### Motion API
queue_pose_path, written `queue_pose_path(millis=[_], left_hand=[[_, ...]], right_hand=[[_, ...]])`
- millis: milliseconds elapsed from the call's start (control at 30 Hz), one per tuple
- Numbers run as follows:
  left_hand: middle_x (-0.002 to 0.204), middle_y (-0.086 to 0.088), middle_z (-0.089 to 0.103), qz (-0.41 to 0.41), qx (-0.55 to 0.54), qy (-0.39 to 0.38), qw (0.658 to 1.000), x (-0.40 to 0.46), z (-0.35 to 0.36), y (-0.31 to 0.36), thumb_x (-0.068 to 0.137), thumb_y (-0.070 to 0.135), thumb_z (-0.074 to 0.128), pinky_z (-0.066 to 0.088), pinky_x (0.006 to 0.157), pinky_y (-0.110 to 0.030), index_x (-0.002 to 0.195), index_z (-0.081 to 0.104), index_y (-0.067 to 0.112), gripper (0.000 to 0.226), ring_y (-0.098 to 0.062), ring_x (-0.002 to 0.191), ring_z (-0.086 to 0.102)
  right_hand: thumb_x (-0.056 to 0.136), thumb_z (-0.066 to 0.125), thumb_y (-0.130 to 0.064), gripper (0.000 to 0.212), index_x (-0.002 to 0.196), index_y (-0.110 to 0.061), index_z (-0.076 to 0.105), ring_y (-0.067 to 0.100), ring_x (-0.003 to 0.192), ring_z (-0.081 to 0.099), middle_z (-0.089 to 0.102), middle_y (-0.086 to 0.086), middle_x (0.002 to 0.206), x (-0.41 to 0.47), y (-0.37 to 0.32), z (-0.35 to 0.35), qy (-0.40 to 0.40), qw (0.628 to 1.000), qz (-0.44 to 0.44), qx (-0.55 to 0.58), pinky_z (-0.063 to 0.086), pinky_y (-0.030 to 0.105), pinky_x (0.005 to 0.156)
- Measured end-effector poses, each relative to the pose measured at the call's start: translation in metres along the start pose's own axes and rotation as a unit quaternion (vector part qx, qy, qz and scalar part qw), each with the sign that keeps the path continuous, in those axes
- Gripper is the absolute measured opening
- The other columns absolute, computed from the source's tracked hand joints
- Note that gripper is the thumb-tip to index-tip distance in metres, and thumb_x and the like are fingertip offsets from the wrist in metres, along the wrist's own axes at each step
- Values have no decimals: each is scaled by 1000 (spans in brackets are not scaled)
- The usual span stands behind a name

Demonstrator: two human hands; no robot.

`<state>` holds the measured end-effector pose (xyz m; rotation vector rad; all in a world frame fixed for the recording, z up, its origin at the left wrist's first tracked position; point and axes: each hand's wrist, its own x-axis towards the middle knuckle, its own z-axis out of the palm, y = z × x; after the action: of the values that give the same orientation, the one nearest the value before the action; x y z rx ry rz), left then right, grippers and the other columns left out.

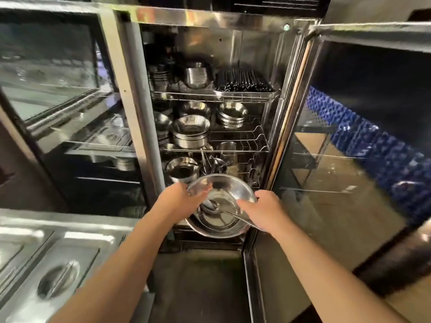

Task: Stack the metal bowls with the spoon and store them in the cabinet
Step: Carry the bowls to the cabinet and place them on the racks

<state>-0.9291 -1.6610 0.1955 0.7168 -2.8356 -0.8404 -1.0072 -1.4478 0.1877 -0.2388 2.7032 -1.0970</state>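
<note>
A stack of shiny round metal bowls (221,206), nested one inside another, is held tilted toward the camera at the mouth of the open stainless-steel cabinet (186,17), level with its lowest wire shelf (251,177). A metal spoon (211,204) lies inside the top bowl, its scoop near the bowl's centre and its thin handle running out over the near right rim.

The left hand (179,198) grips the stack's left rim, fingers (204,193) curled over the edge into the bowl and clamped on it. The right hand (263,206) holds the right rim, thumb pressed inside the bowl and the other fingers wrapped behind, clamped on it too; the spoon handle passes just under this hand.

Just behind the stack, on the lowest shelf's left side, sits a deep steel bowl (183,170), and beside it a cluster of metal utensils (213,164). The middle wire shelf (233,149) carries several stacks of steel bowls (190,130) across its left and centre, and its right end is bare wire. The top wire shelf (210,95) holds more stacked bowls (197,74) on the left and a tray of dark chopsticks (242,81) at the right.

The cabinet's glass door (349,136) stands swung open on the right. At the lower left corner of view are steel pan lids (53,271) with recessed handles.
</note>
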Motion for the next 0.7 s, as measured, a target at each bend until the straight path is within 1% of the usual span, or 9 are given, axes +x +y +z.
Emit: queue_pose_path(millis=[33,100,167,267,333,433,467,600,700], left_hand=[[58,8,64,10,3,-7,1000,19,-5,0,79,83,48,35,40,-20,74,63,23,62,-3,51,58],[65,5,67,27,2,-34,999,54,-12,0,81,79,49,41,44,-25,82,67,22,60,-8,57,62],[71,-1,70,41,-4,-60,997,90,-17,0,84,75,51,54,53,-32,88,69,16,62,-16,64,67],[78,-7,73,59,-6,-85,995,137,-16,4,87,71,52,61,64,-38,95,69,11,63,-21,69,71],[79,-7,72,68,-8,-94,993,168,-13,9,87,71,53,61,64,-37,95,66,9,63,-20,70,71],[74,-2,67,61,-19,-90,994,211,-4,16,85,71,57,59,66,-35,83,59,8,62,-17,67,67],[75,0,65,60,-23,-90,994,225,1,19,85,71,58,58,68,-35,86,58,9,62,-17,68,65],[94,-5,68,54,-35,-94,994,281,20,34,83,68,60,50,73,-33,118,65,6,71,-21,82,64],[102,-11,70,48,-40,-101,993,321,34,48,83,65,60,55,77,-37,123,63,5,72,-27,92,67]], right_hand=[[73,67,-55,45,94,-16,72,23,78,68,70,4,86,13,-8,2,7,1000,8,5,59,40,72],[71,68,-56,46,92,-16,70,24,79,68,70,5,86,37,-22,2,21,1000,20,4,58,41,73],[73,69,-56,43,88,-15,68,24,76,67,68,5,82,62,-33,2,37,999,30,-1,55,38,68],[77,70,-55,42,83,-14,67,23,71,66,67,5,76,101,-45,2,57,998,39,-15,50,33,60],[78,71,-53,41,85,-13,67,25,71,67,67,5,75,127,-49,1,64,997,42,-13,48,32,58],[80,71,-53,44,91,-11,68,25,73,67,66,5,77,167,-52,-1,67,997,47,-11,45,31,56],[81,71,-54,46,93,-10,68,24,73,66,66,5,78,181,-52,-2,68,996,49,-13,45,31,57],[82,69,-54,44,96,-13,68,24,77,67,70,5,87,243,-49,-6,65,996,58,-11,50,33,62],[84,67,-53,46,96,-9,65,21,77,64,67,5,90,292,-45,-10,63,996,59,-13,45,32,58]])
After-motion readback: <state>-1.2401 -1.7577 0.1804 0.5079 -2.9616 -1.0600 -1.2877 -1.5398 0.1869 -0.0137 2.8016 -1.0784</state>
